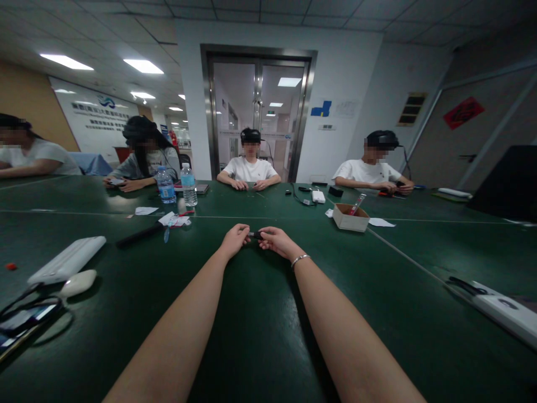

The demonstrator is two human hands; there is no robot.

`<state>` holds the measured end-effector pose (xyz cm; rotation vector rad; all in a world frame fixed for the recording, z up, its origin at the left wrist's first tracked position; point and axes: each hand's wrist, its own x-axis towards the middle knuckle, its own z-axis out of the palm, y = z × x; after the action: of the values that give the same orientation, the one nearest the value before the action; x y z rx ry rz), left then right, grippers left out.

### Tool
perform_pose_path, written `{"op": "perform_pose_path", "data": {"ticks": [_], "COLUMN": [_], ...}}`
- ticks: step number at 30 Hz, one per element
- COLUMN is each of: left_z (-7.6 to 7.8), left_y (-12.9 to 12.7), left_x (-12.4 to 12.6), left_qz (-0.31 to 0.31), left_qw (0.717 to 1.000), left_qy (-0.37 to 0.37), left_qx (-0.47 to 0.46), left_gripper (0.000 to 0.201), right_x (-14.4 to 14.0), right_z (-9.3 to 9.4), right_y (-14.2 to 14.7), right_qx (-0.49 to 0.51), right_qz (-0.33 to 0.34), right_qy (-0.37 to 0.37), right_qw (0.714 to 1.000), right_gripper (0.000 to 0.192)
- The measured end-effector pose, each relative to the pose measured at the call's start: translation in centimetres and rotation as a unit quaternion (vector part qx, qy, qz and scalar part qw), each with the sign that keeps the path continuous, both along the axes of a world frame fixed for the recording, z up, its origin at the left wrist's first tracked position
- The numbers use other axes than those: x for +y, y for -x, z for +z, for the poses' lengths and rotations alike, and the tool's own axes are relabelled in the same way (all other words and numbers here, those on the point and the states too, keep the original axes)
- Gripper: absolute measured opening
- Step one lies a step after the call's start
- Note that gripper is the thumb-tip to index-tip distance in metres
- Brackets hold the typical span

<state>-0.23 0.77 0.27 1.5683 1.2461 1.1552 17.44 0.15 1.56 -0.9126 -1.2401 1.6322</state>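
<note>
Both hands are close together over the middle of the table (255,330), well in from its far edge. The left hand (235,240) pinches one end of a small dark object (255,235) between thumb and fingers; the right hand (277,242), with a silver bracelet (300,261) at its wrist, grips the other end. The object lies level in the gap between the fingertips; it is too small and dim here to tell what it is, or whether it touches the tabletop.

Toward the near left corner lie a white case (69,259), a cream rounded object (79,283) just beside it, and a phone (29,323) under a dark cable. A black bar (139,235) lies nearer the hands, angled toward some crumpled paper. Two bottles (188,187) stand upright toward the far edge, left of centre. Right of the hands sits an open box (351,217) with a slim item leaning out. A person (250,168) in white sits at the far edge, facing the hands.
</note>
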Motion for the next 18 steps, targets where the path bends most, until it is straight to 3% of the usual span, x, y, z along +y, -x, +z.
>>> {"op": "perform_pose_path", "data": {"ticks": [6, 9, 18], "left_z": [0.13, 0.14, 0.02], "left_y": [-0.13, -0.14, 0.08], "left_x": [-0.19, -0.26, -0.07], "left_qz": [-0.003, -0.008, -0.002], "left_qw": [1.000, 1.000, 0.999], "left_qy": [0.013, -0.016, -0.028], "left_qx": [-0.001, 0.012, 0.021], "left_gripper": [0.030, 0.029, 0.038], "right_x": [-0.12, -0.05, 0.23], "right_z": [0.07, -0.01, -0.19], "right_y": [0.07, 0.04, -0.05], "right_qx": [0.005, 0.005, -0.011], "right_qz": [0.000, 0.001, 0.010], "right_qy": [-0.004, -0.006, -0.008], "right_qw": [1.000, 1.000, 1.000], "right_gripper": [0.010, 0.011, 0.012]}}
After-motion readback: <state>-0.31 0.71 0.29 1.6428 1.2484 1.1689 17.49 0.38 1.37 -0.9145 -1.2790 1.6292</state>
